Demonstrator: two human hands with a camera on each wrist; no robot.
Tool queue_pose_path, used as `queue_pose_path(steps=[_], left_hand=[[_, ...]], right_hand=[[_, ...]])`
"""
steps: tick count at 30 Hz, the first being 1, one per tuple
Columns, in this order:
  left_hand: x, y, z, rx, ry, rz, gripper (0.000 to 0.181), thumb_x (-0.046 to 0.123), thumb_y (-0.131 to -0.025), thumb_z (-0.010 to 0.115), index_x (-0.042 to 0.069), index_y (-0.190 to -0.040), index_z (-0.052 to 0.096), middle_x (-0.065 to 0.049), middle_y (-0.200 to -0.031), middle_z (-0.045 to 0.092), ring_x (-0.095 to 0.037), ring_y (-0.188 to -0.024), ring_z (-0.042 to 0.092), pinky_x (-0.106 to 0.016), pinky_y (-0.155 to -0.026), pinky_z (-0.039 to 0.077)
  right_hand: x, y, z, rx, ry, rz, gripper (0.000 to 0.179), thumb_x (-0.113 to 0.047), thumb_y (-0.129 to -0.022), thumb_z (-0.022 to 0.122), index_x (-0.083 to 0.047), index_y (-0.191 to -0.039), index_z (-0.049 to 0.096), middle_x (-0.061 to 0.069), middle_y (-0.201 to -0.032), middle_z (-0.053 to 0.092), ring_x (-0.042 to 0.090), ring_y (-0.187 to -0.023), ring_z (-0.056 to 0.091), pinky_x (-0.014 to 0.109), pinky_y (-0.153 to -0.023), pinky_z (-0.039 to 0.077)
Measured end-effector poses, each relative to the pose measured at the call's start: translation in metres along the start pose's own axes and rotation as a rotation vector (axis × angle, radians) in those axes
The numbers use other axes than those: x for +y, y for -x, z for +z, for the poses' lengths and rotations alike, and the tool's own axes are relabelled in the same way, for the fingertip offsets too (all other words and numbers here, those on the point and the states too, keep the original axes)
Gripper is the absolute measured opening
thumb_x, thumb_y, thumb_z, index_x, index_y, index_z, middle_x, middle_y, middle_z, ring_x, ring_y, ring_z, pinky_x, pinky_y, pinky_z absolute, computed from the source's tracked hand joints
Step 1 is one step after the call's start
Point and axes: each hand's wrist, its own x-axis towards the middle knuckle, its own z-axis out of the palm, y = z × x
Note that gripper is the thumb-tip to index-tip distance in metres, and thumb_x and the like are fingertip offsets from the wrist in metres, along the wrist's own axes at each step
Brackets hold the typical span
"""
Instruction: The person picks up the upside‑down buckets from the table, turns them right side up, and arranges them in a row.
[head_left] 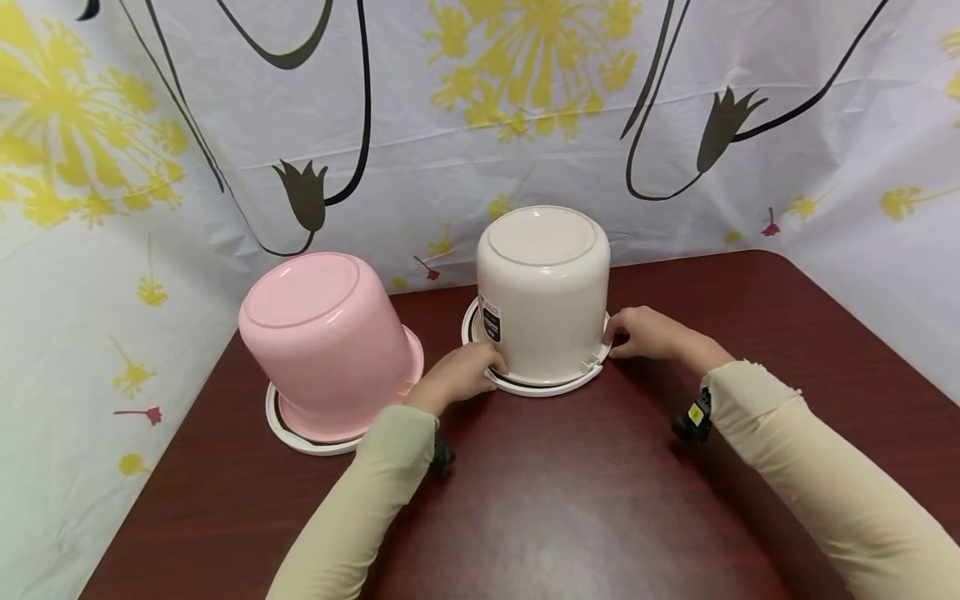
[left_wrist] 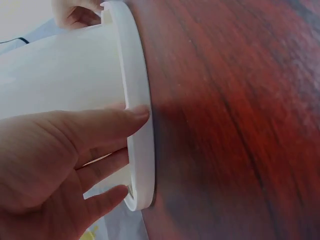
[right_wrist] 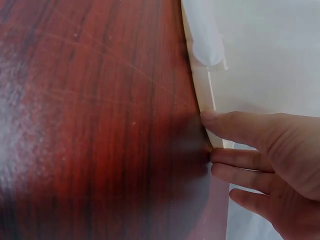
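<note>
A cream trash can (head_left: 543, 308) stands upside down on the table, with a dark label (head_left: 492, 323) on its left side. A white ring (head_left: 536, 389) runs around its downturned rim. At the near left of that rim is my left hand (head_left: 461, 375); in the left wrist view its thumb (left_wrist: 125, 121) lies across the ring and the fingers reach behind it, gripping the edge. My right hand (head_left: 648, 333) pinches the can's lip on the right side, thumb (right_wrist: 235, 125) on the lip and fingers just beneath. Beside the right thumb, the ring ends in a rounded white tab (right_wrist: 206, 50).
Left of the cream can, a pink trash can (head_left: 337, 350) is upside down and tilted, its own white ring (head_left: 307, 447) beneath it. Both are on a dark red wooden table (head_left: 570, 500). A patterned white curtain (head_left: 420, 108) hangs behind the table and along both sides.
</note>
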Motion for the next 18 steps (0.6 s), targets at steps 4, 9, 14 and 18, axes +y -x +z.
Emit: queue_pose_path(steps=[4,9,14,18], left_hand=[[-0.0003,-0.0022,0.0029,0.014,-0.012,-0.024,0.022,0.002,-0.071,0.074,0.007,-0.092,0.068,-0.005,-0.099,0.061,-0.021,-0.102,0.054,-0.029,-0.089,0.040],[-0.0013,-0.0026,0.0049,0.018,-0.005,-0.024,0.021,0.003,-0.072,0.074,0.009,-0.091,0.068,-0.003,-0.099,0.061,-0.020,-0.101,0.054,-0.030,-0.089,0.040],[-0.0021,-0.0014,0.0041,0.033,-0.002,0.017,0.019,0.003,-0.072,0.074,0.009,-0.090,0.067,-0.003,-0.098,0.060,-0.021,-0.099,0.054,-0.030,-0.088,0.040],[-0.0037,-0.0010,0.0014,0.041,0.001,0.051,0.018,0.005,-0.074,0.073,0.009,-0.090,0.066,-0.003,-0.096,0.059,-0.021,-0.097,0.055,-0.029,-0.087,0.041]], right_hand=[[0.0000,-0.0009,0.0023,0.016,0.002,0.009,0.012,-0.007,-0.073,0.073,-0.005,-0.083,0.066,0.005,-0.083,0.060,0.024,-0.081,0.055,0.043,-0.076,0.044],[-0.0011,0.0000,0.0023,0.022,-0.002,0.003,0.013,-0.008,-0.073,0.074,-0.005,-0.083,0.066,0.006,-0.083,0.059,0.026,-0.081,0.056,0.043,-0.076,0.044],[-0.0019,0.0009,0.0013,0.036,-0.005,-0.002,0.012,-0.007,-0.073,0.074,-0.004,-0.083,0.067,0.006,-0.083,0.061,0.027,-0.082,0.057,0.044,-0.076,0.044],[-0.0007,0.0015,0.0007,0.052,-0.014,0.013,0.013,-0.008,-0.073,0.074,-0.005,-0.084,0.068,0.005,-0.084,0.062,0.027,-0.083,0.057,0.043,-0.076,0.045]])
